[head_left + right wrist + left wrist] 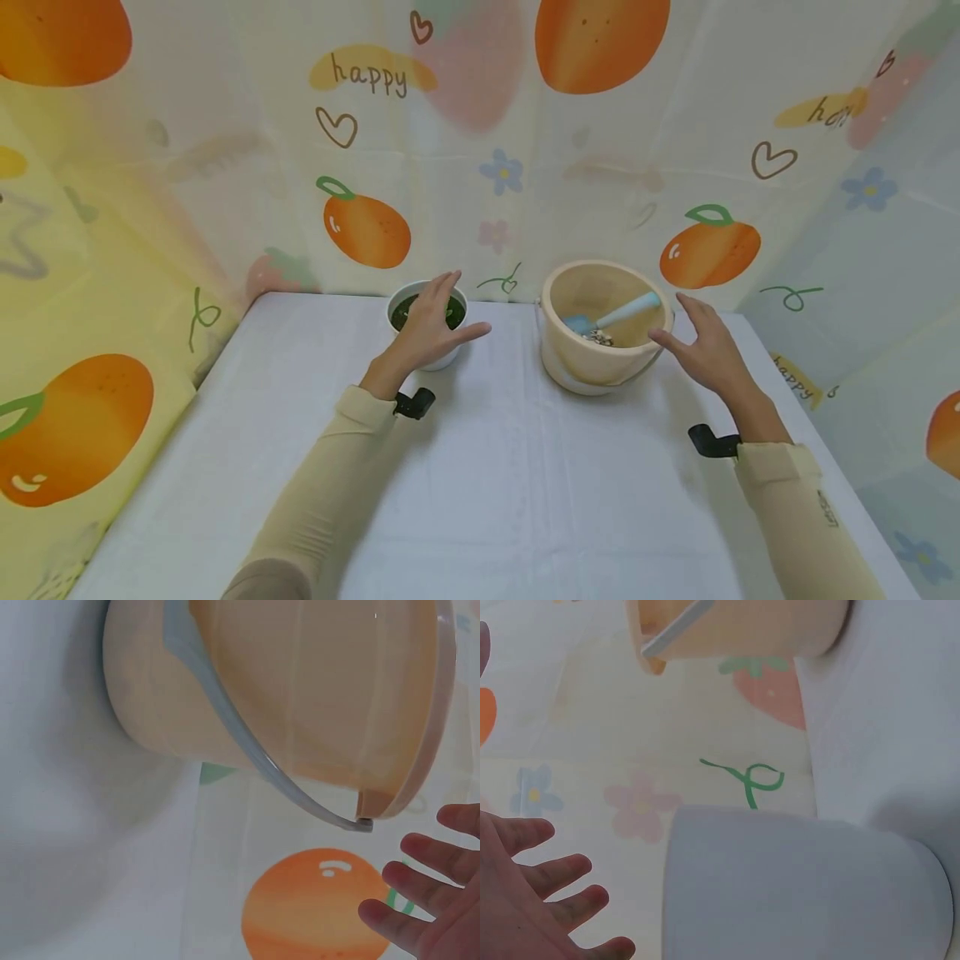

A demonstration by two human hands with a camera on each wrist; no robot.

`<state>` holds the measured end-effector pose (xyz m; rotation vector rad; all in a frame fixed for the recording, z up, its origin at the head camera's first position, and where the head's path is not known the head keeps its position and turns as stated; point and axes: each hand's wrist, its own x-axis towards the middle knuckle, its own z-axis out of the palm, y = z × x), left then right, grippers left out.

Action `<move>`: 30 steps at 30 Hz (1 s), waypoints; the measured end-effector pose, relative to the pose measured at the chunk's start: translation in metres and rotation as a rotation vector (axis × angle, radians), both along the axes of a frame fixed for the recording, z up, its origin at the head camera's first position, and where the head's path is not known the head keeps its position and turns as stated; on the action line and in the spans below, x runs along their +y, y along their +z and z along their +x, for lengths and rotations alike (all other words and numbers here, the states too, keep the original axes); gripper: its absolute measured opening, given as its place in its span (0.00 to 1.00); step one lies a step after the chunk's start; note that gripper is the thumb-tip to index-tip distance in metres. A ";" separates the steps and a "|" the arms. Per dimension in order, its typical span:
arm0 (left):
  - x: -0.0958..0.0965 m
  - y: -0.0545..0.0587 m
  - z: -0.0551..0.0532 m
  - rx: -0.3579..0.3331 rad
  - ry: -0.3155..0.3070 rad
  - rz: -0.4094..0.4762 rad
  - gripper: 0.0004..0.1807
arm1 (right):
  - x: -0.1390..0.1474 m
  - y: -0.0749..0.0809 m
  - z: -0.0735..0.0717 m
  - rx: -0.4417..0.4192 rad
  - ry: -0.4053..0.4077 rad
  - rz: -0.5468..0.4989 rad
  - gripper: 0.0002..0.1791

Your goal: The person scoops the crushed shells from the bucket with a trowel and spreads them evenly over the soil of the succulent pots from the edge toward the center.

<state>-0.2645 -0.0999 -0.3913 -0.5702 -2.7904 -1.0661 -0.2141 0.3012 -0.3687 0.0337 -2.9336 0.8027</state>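
My left hand (429, 325) is over the near side of a white pot (442, 362), fingers extended and thumb spread, holding nothing. Dark green plant matter (454, 312) shows inside the pot, partly hidden by the hand. To the right stands a cream bucket (581, 367) with a grey handle (255, 754) hanging down its side. A light blue small shovel (630, 309) leans inside, its handle against the right rim, beside some small pebble-like pieces (600, 337). Just right of the bucket's rim, my right hand (708, 350) is spread with nothing in it.
A white cloth covers the table (480, 492), and both containers stand near its back edge. Behind it hangs a curtain (465, 225) printed with oranges and flowers, which also runs along the left and right sides. Each wrist carries a black camera mount (415, 404).
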 end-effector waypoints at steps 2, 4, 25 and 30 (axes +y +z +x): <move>0.003 0.003 -0.001 -0.015 -0.013 0.012 0.71 | 0.000 0.001 -0.002 0.001 0.006 -0.003 0.49; 0.005 0.006 -0.002 -0.026 -0.020 0.018 0.68 | 0.001 0.002 -0.004 -0.001 0.014 -0.008 0.48; 0.050 0.007 -0.009 -0.064 -0.123 0.122 0.52 | 0.000 0.009 -0.027 -0.013 0.073 0.000 0.48; 0.062 0.008 -0.011 -0.078 -0.138 0.135 0.51 | -0.001 0.010 -0.030 -0.023 0.075 -0.002 0.48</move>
